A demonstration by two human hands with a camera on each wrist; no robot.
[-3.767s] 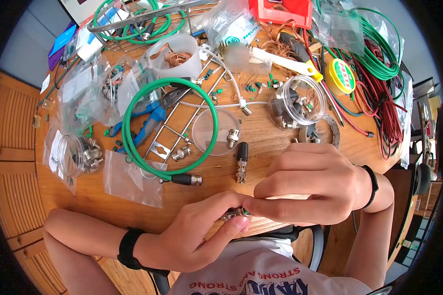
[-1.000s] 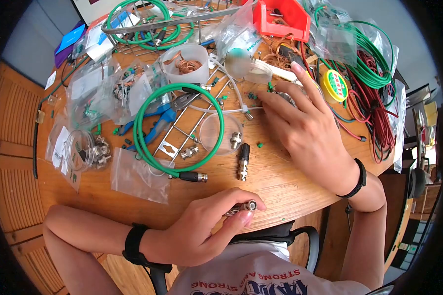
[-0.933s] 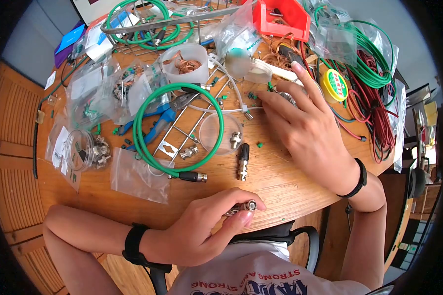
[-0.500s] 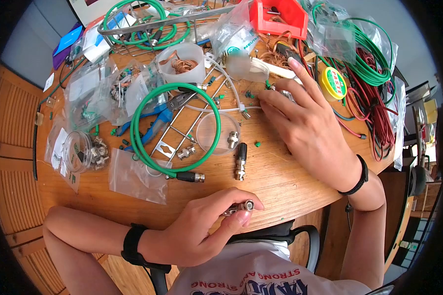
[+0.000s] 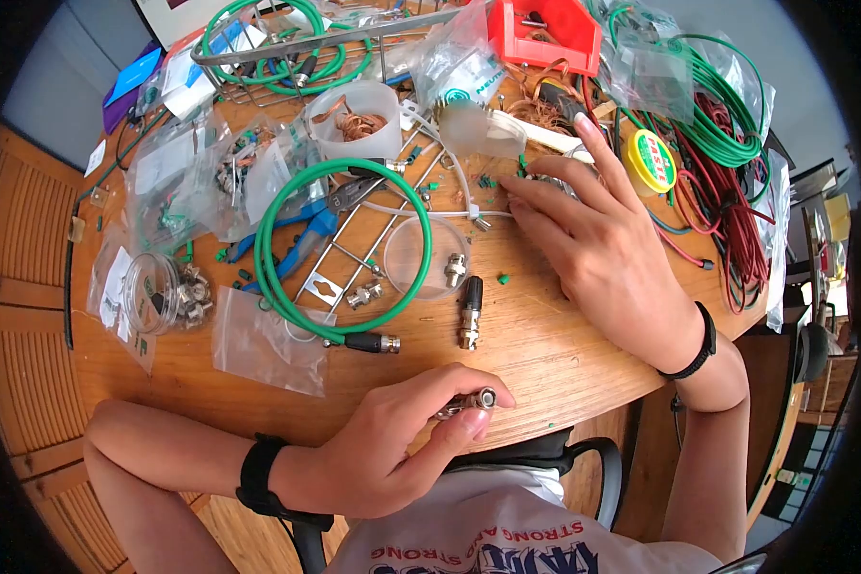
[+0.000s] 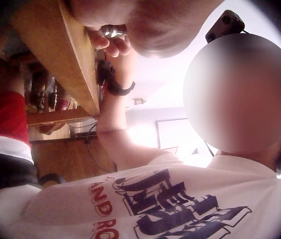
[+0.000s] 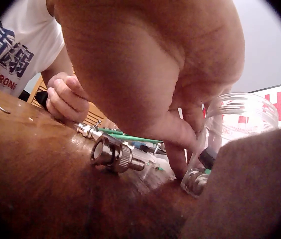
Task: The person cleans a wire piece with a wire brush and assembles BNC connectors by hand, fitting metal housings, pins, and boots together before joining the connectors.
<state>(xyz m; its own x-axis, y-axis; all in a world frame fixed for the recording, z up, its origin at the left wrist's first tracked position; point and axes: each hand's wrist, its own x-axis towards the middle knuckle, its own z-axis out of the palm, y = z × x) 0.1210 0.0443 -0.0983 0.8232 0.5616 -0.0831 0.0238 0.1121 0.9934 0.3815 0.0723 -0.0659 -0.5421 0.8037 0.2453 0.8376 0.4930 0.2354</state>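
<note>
we do well to hold steady the connector (image 5: 488, 397) pinched in our left hand (image 5: 387, 435) near the table's (image 5: 569, 378) edge, and not tip the jar (image 7: 237, 119) under our right hand (image 5: 607, 253), fingers spread, though whether gripping we cannot tell.

Left hand (image 5: 392, 445) at table's (image 5: 564, 373) front edge, connector (image 5: 486, 397) in it. Cable loop (image 5: 262, 249) lies over pliers (image 5: 308, 239) and part of the lid (image 5: 400, 263); plug (image 5: 455, 270) on lid. Tub (image 5: 354, 146) behind. Right hand (image 5: 603, 239) by jar (image 7: 240, 107), paste pot (image 5: 649, 161) further right, bin (image 5: 517, 48) at back.
</note>
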